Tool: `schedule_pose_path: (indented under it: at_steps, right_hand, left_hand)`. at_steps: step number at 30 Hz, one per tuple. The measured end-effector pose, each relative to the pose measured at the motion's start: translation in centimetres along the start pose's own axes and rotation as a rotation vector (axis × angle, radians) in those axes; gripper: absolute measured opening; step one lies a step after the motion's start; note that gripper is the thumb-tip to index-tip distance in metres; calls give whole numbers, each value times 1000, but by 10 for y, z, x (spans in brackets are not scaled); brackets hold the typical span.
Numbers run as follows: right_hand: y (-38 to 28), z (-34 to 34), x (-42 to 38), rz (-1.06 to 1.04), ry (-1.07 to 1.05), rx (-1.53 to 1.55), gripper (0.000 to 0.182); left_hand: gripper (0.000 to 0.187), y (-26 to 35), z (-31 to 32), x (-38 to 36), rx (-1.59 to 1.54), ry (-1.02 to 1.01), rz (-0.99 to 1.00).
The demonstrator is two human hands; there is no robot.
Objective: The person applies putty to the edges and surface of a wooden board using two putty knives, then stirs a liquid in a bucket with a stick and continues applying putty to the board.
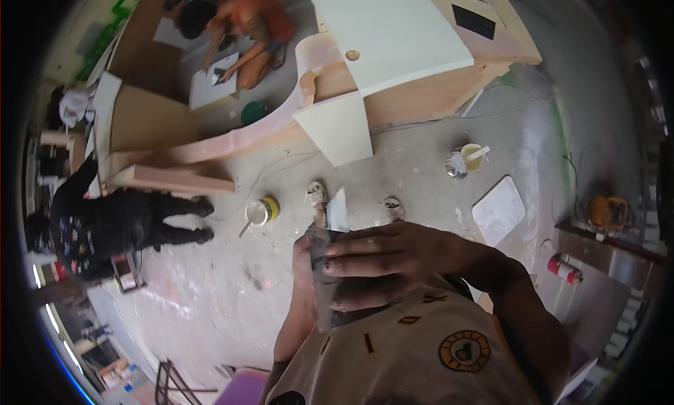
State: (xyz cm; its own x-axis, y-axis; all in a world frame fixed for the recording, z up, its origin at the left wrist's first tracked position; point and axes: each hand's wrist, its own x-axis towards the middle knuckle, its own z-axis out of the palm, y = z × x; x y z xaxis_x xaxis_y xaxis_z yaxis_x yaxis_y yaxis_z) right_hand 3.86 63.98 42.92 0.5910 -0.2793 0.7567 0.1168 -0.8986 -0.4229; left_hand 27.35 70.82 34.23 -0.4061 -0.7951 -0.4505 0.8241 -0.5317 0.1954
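Close to my chest is a dark grey flat piece (322, 293) with a pale, rough edge; its exact kind I cannot make out. My left hand (303, 254) grips it from the left side, most of its fingers hidden behind. Across its face lies my right hand (368, 257), with several fingers bent over it and gaps between them. Beyond the piece, a pale triangular shape (338, 208) shows on the floor between my sandalled feet.
A tin with a stick (258, 212), a tub with a brush (473, 156) and a white board (499, 210) are on the floor. Ahead stands a curved wooden counter (393, 100). One person (242, 36) crouches inside it; another in black (116, 226) is at left.
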Motion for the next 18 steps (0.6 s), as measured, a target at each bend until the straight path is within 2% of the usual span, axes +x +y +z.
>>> schedule_pose_path:
  at_steps: [2, 3, 6, 7, 10, 11, 12, 13, 14, 15, 16, 17, 18]
  right_hand:
    - [14, 18, 10, 125, -120, -182, 51]
    - [23, 24, 20, 223, -118, -288, 49]
    - [44, 38, 55, 505, -179, -523, 45]
    - [53, 50, 63, 583, -165, -534, 47]
    - [73, 65, 79, 757, -34, -520, 52]
    - [83, 68, 75, 827, -168, -618, 50]
    - [90, 70, 66, 904, -297, -721, 47]
    - [94, 73, 57, 989, -222, -595, 46]
    - [99, 76, 52, 1069, -150, -470, 44]
    - [102, 75, 67, 1139, 75, -390, 48]
    - [106, 88, 69, 1152, 507, -185, 37]
    - [104, 92, 74, 1231, 814, 34, 33]
    - [108, 84, 93, 1261, 1026, 305, 31]
  left_hand:
    - [34, 26, 58, 6, 117, 12, 211]
    - [38, 52, 55, 17, 198, -11, 161]
    - [37, 103, 74, 36, 237, 151, 128]
    - [36, 121, 78, 41, 221, 116, 86]
    - [42, 171, 38, 52, 166, 41, 78]
    - [42, 196, 36, 54, 104, -72, 43]
    - [41, 214, 49, 54, 134, -55, 62]
    - [41, 231, 74, 54, 172, -39, 66]
    - [33, 247, 68, 64, 112, -124, -39]
    - [28, 262, 63, 75, 61, -204, -149]
    - [23, 268, 67, 84, -66, -243, -286]
    - [20, 270, 64, 90, -107, -314, -376]
    - [21, 270, 61, 99, -149, -393, -475]
